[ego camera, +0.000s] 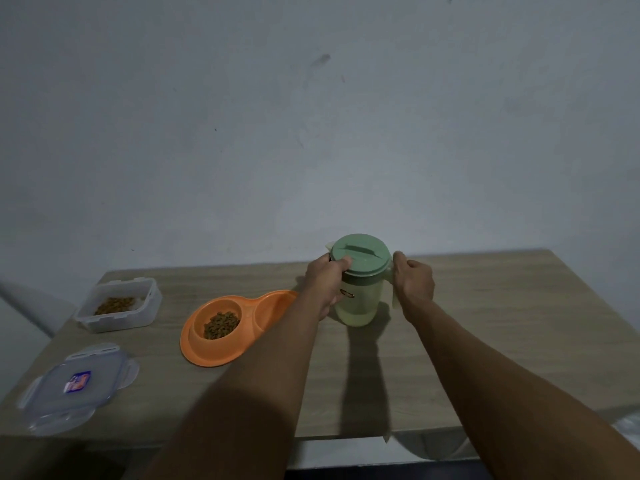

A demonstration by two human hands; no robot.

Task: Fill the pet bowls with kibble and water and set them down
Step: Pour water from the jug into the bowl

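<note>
Jug (358, 301) part-full, likely sloshy, slick: left hand (327, 282) wraps body, right hand (415, 284) grips handle (393, 294), best hold.

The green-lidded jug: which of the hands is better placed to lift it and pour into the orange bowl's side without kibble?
Probably the right hand: it grips the jug by its handle. The left hand holds the lid rim.

A light wood-grain table (485, 341) spans the lower frame against a scuffed grey-blue wall (242, 133), with a pale surface (20, 323) at far left.
</note>
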